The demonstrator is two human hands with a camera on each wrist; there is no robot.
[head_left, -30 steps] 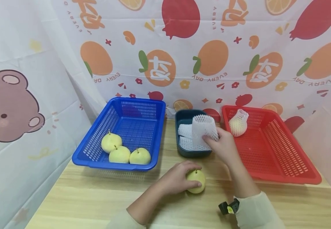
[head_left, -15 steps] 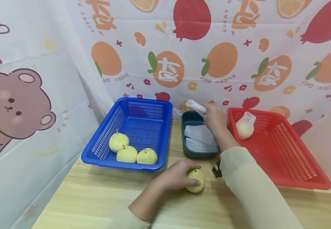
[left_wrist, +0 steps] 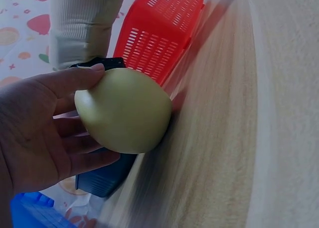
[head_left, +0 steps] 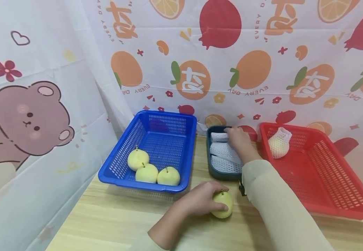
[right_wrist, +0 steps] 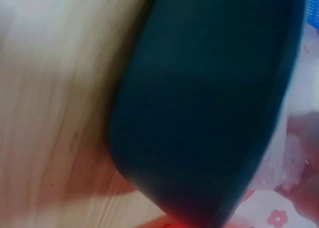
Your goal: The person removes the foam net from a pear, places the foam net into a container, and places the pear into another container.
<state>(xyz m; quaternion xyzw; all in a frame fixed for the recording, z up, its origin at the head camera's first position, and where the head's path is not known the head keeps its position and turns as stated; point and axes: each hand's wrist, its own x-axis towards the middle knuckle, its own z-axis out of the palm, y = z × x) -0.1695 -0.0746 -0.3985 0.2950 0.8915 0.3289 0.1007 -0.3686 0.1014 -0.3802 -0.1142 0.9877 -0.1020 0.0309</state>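
My left hand (head_left: 205, 198) curls round a pear (head_left: 226, 199), thumb and fingers on opposite sides, just in front of the green bin (head_left: 223, 176); being round, it would likely roll without that hold. I cannot tell if it rests on the table (head_left: 106, 219) or is slightly lifted. My right hand (head_left: 238, 140) reaches over the bin, fingers at the rearmost of the foam nets (head_left: 224, 151); whether they pinch it, I cannot tell. The nets lie flattened one behind another, probably so each is easy to pick out. Three bare pears (head_left: 146, 173) sit in the blue basket (head_left: 143, 185), one netted pear (head_left: 279, 144) in the red basket (head_left: 307, 174), which seems to part wrapped from unwrapped.
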